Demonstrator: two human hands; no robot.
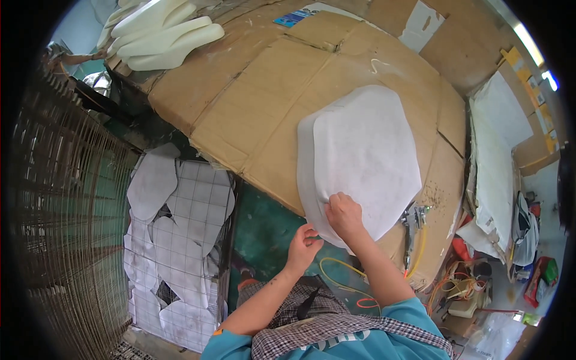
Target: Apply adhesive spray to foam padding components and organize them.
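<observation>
A white, many-sided padded piece (369, 150), like a foam cushion with a smooth sheet over its top, lies on the cardboard-covered table in front of me. My right hand (344, 214) is closed at its near left edge, with the fingertips pinching the sheet, which creases there. Just to the left and lower, my left hand (304, 247) has its fingers curled in toward the thumb beside the piece's near corner. What those fingertips hold, if anything, is too small to make out. Right of the piece lies a metal spray gun (413, 231) with a yellow hose.
Cardboard (240, 114) covers the table. At the far left is a stack of cream foam shapes (162, 36). Left of me, a wire rack (180, 246) holds several white cut pieces beside a tall frame of thin rods (66, 198). Hoses and tools (462, 282) crowd the right side.
</observation>
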